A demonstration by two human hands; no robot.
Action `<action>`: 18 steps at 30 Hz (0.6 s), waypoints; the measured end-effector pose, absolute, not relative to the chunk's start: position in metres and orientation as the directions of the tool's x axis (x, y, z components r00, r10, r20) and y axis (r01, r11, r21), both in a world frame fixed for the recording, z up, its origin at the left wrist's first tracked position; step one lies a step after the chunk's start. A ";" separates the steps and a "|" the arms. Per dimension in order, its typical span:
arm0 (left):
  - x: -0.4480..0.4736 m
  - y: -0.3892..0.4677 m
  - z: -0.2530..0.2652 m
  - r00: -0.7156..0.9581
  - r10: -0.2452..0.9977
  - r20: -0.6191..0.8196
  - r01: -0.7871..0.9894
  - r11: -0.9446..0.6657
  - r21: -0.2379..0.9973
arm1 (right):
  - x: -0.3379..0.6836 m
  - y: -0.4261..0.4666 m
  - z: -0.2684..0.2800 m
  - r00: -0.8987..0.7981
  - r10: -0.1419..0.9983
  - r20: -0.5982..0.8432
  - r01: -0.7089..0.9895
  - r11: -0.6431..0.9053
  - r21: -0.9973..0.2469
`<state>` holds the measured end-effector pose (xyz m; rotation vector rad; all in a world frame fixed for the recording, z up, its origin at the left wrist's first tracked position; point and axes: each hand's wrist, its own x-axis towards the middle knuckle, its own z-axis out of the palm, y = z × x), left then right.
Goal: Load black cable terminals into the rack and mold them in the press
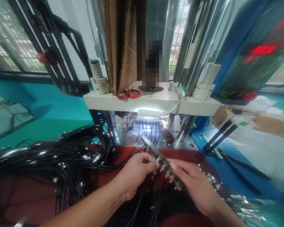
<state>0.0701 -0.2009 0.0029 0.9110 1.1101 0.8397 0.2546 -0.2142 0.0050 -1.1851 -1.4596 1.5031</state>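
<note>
My right hand (194,181) is closed around the lower end of a narrow metal bar (153,149), its thumb lying along the top. The bar slants up and left over the red-brown work surface. Several small metal connectors (167,174) sit in a row on its near side, with thin black cables (142,197) hanging below. My left hand (138,170) pinches one connector (156,161) by the bar's upper part with thumb and forefinger. Its other fingers are curled and partly hidden.
A press with a lit lamp (149,113) stands ahead; red-handled scissors (128,93) lie on its plate. A large bundle of black cables (68,159) covers the left. At right are tweezers (243,171), loose metal-ended pieces (247,209) and a control box (246,72).
</note>
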 end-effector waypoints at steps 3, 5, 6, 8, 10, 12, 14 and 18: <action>0.068 -0.199 0.003 0.240 0.897 -0.370 -0.062 0.395 0.917 | 0.255 -0.214 0.007 -0.343 0.934 -0.096 0.145 -0.049 -0.988; 0.067 -0.197 0.005 0.258 0.893 -0.370 -0.039 0.393 0.919 | 0.256 -0.214 0.008 -0.356 0.931 -0.077 0.183 -0.011 -0.983; 0.066 -0.196 0.006 0.269 0.891 -0.365 -0.034 0.388 0.921 | 0.256 -0.214 0.008 -0.360 0.930 -0.068 0.201 0.006 -0.980; 0.066 -0.193 0.008 0.292 0.889 -0.352 -0.035 0.378 0.925 | 0.256 -0.213 0.008 -0.371 0.927 -0.055 0.232 0.035 -0.972; 0.066 -0.190 0.009 0.309 0.890 -0.335 -0.045 0.366 0.929 | 0.256 -0.213 0.008 -0.379 0.924 -0.042 0.256 0.062 -0.965; 0.066 -0.188 0.007 0.318 0.891 -0.324 -0.056 0.358 0.932 | 0.256 -0.212 0.007 -0.379 0.925 -0.032 0.280 0.082 -0.956; 0.067 -0.187 0.005 0.318 0.891 -0.325 -0.061 0.362 0.930 | 0.256 -0.212 0.006 -0.373 0.927 -0.030 0.299 0.090 -0.950; 0.063 -0.191 0.008 0.306 0.906 -0.292 -0.002 0.307 0.952 | 0.255 -0.213 0.004 -0.354 0.934 -0.056 0.280 0.049 -0.959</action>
